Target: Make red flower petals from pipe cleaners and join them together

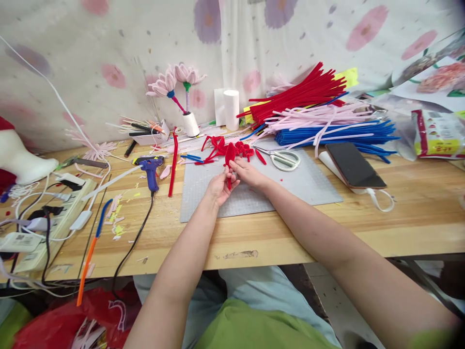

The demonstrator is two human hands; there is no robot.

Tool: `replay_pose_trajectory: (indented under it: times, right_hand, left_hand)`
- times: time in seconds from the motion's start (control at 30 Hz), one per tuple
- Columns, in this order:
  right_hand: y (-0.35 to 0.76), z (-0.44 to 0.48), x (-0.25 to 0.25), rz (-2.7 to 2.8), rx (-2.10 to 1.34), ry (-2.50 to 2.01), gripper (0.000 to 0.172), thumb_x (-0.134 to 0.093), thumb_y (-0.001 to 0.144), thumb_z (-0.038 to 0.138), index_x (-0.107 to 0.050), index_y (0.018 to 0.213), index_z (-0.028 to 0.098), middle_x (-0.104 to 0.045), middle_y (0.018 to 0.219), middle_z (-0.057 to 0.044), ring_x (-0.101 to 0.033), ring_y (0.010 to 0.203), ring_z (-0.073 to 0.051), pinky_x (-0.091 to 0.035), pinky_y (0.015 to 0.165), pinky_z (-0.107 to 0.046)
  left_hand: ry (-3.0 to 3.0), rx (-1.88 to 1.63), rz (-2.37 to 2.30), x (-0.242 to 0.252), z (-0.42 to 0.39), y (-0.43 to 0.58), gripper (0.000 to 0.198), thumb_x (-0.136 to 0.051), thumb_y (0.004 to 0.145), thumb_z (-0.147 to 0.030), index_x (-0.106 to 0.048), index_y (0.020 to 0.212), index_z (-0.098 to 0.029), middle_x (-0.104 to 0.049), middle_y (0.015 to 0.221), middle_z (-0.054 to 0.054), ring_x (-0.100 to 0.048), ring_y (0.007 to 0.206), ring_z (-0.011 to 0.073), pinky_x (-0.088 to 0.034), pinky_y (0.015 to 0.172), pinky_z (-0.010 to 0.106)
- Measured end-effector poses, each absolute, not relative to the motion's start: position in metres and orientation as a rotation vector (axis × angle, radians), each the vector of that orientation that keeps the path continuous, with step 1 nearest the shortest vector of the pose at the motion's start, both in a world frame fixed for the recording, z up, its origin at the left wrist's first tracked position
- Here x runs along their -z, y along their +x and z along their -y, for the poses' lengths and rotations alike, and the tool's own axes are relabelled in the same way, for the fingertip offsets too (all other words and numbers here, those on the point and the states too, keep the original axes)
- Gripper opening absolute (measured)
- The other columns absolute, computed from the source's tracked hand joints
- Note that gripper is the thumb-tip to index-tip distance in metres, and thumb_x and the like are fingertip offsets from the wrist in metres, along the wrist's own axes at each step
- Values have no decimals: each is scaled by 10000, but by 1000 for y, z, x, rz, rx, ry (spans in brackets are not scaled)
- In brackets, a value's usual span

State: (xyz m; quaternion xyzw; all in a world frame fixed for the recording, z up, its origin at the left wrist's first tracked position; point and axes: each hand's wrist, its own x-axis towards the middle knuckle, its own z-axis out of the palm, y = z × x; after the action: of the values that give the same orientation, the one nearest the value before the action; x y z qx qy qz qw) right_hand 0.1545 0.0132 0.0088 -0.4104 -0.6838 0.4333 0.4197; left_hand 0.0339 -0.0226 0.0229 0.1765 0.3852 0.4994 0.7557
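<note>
Between my hands is a red fuzzy pipe-cleaner petal (pixel 230 152), its rounded part upright above the fingers and a stem end showing below. My left hand (pixel 219 187) pinches it low down. The fingers of my right hand (pixel 247 172) close on it from the other side. Both hands are over the grey cutting mat (pixel 301 186). Just behind them lie several red pipe-cleaner pieces (pixel 217 143), partly hidden by the hands. White-handled scissors (pixel 286 160) rest on the mat to the right.
Red (pixel 301 94), pink (pixel 308 118) and blue pipe cleaners (pixel 337 134) are piled at the back right, near a phone (pixel 356 165). Left are a blue glue gun (pixel 150 172) with its cord and a cable-filled power strip (pixel 69 218). Pink flowers (pixel 176 85) stand behind.
</note>
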Motion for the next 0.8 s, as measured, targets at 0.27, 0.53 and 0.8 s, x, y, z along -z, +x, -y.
replay_pose_trajectory:
  times: [0.27, 0.53, 0.8]
  right_hand:
    - [165, -11, -10, 1981, -764, -1095, 205, -476, 792, 326, -525, 700, 149, -498, 641, 10, -421, 606, -99, -311, 576, -234]
    - [162, -8, -15, 1750, -993, -1101, 219, -558, 728, 353, -571, 666, 144, -540, 637, 2, -450, 607, -97, -339, 567, -229]
    - [157, -12, -9, 1105, -1524, -1000, 274, -734, 540, 340, -635, 699, 140, -608, 661, -5, -520, 607, -99, -415, 632, -257]
  left_hand:
    - [741, -1267, -1083, -10, 21, 38, 183, -555, 799, -242, -560, 663, -120, -511, 497, -44, -559, 489, 77, -507, 688, 281]
    - [787, -1235, -1076, -9, 18, 34, 176, -566, 785, -261, -571, 667, -131, -519, 500, -36, -581, 543, 96, -508, 734, 319]
    - [853, -1120, -1147, -11, 22, 37, 113, -586, 766, -222, -626, 711, -132, -632, 580, 23, -649, 662, 156, -509, 751, 351]
